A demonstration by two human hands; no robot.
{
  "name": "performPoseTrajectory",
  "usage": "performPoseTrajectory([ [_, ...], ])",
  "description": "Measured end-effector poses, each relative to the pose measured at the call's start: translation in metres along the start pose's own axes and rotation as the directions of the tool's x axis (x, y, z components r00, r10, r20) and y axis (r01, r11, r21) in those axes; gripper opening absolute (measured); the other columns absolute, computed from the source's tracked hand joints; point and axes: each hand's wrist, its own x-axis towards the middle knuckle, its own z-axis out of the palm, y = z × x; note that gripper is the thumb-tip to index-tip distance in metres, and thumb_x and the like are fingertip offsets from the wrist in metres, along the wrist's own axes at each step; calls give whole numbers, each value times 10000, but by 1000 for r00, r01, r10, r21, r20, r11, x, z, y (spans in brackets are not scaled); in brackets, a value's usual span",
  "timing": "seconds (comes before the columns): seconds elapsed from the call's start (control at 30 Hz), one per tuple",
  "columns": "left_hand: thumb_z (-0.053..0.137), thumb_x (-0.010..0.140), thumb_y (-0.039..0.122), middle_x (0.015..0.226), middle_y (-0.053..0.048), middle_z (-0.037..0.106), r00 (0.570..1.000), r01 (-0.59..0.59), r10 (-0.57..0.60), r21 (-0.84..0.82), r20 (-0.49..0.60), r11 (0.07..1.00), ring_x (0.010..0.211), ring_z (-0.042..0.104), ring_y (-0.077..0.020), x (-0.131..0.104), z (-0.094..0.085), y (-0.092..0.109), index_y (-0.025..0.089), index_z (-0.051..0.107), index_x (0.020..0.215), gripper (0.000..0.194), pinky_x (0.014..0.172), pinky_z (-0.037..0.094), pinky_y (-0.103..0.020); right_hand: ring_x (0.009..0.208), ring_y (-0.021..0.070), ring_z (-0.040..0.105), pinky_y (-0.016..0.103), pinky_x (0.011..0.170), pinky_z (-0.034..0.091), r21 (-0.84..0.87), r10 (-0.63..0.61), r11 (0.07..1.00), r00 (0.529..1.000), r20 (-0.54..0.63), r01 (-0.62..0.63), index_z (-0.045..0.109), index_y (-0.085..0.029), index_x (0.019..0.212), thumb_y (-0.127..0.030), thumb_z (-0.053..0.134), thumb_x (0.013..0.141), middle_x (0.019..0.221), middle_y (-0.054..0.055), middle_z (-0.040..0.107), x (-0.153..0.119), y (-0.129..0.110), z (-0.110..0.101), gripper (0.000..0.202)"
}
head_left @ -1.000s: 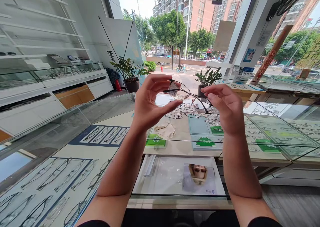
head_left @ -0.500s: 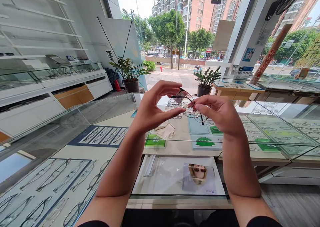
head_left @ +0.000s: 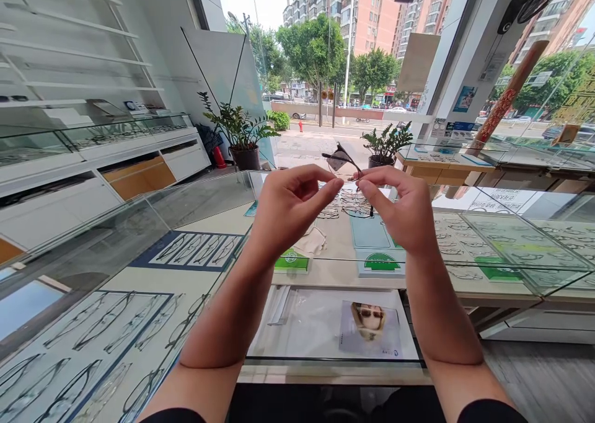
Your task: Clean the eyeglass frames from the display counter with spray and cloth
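A pair of eyeglasses [head_left: 340, 156] with thin dark rims and black temples is held up in front of me, above the glass counter. My right hand [head_left: 400, 207] pinches the frame between thumb and fingers, with one temple tip hanging below. From the other side my left hand [head_left: 297, 207] has thumb and index finger closed together at the lower edge of a lens; the exact contact is partly hidden by the fingertips. Under the hands, a cream cloth [head_left: 310, 242] lies on the counter beside a green-and-white card [head_left: 292, 260].
Rows of spectacles fill the glass display case [head_left: 186, 330] at left. An open white drawer [head_left: 307, 324] holding a printed picture card [head_left: 370, 327] is below my hands. Potted plants [head_left: 245, 156] stand beyond the counter, before the window.
My left thumb and index finger, apart around the lens before, have closed together at its lower edge. The eyeglasses have tilted and risen slightly in my right hand.
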Motion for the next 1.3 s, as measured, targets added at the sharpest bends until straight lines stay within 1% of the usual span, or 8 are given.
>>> performPoseTrajectory([
  [0.33, 782, 961, 700, 520, 52, 366, 994, 102, -102, -5, -34, 995, 511, 292, -110, -3, 20, -2, 219, 834, 833, 500, 510, 213, -302, 1159, 343, 771, 570, 1097, 584, -215, -100, 972, 995, -28, 92, 837, -292, 1013, -237, 671, 1041, 1162, 89, 846, -6, -7, 24, 176],
  [0.6, 776, 934, 470, 521, 64, 375, 974, 222, -225, 64, 31, 973, 541, 347, -126, 3, 40, -18, 203, 833, 866, 282, 572, 277, -304, 1188, 317, 763, 547, 1108, 596, -248, 15, 969, 998, 55, -1, 800, -273, 1279, -266, 678, 1020, 1337, 106, 824, -25, 4, 17, 286],
  [0.73, 716, 899, 347, 581, 37, 508, 945, 276, -301, 181, 131, 944, 592, 436, -137, 6, 54, -36, 184, 833, 873, 202, 609, 300, -309, 1025, 273, 782, 475, 985, 609, -258, 87, 963, 996, 17, -80, 810, -232, 1185, -374, 649, 1047, 1224, 95, 854, -31, 38, -9, 255],
  [0.83, 699, 898, 331, 651, 2, 613, 901, 266, -348, 302, 260, 915, 630, 495, -152, 10, 65, -57, 177, 847, 897, 213, 624, 312, -316, 1053, 302, 768, 483, 998, 585, -426, 212, 880, 976, -45, -210, 813, -206, 1142, -404, 597, 1048, 1163, 112, 854, -34, 99, -43, 307],
  [0.93, 689, 910, 325, 737, -28, 686, 845, 188, -355, 399, 401, 898, 697, 569, -177, 17, 78, -84, 180, 865, 959, 234, 637, 338, -320, 1245, 334, 722, 458, 1069, 552, -665, 483, 624, 872, -85, -410, 799, -167, 1264, -379, 555, 1056, 1374, 167, 806, -47, 173, -86, 384],
  [1.03, 673, 930, 341, 869, -62, 764, 800, 117, -388, 516, 458, 849, 798, 655, -216, 24, 95, -110, 183, 878, 1041, 282, 667, 388, -323, 1448, 350, 615, 433, 1162, 508, -796, 727, 257, 653, -214, -548, 709, -132, 1478, -357, 500, 1079, 1570, 200, 698, -72, 232, -127, 503],
  [1.13, 646, 949, 339, 1010, -77, 814, 737, 8, -400, 585, 544, 811, 912, 713, -250, 30, 114, -131, 196, 873, 1115, 315, 701, 439, -322, 1531, 403, 533, 495, 1261, 439, -802, 775, 132, 565, -282, -582, 639, -44, 1554, -353, 500, 1064, 1647, 265, 614, -99, 263, -152, 596],
  [1.3, 629, 943, 310, 1092, -86, 842, 603, -179, -416, 624, 681, 761, 1034, 759, -287, 32, 140, -159, 232, 856, 1187, 343, 780, 501, -315, 1657, 406, 395, 543, 1366, 324, -814, 795, 52, 517, -316, -578, 520, -47, 1663, -458, 388, 1104, 1794, 261, 444, -116, 284, -161, 706],
])
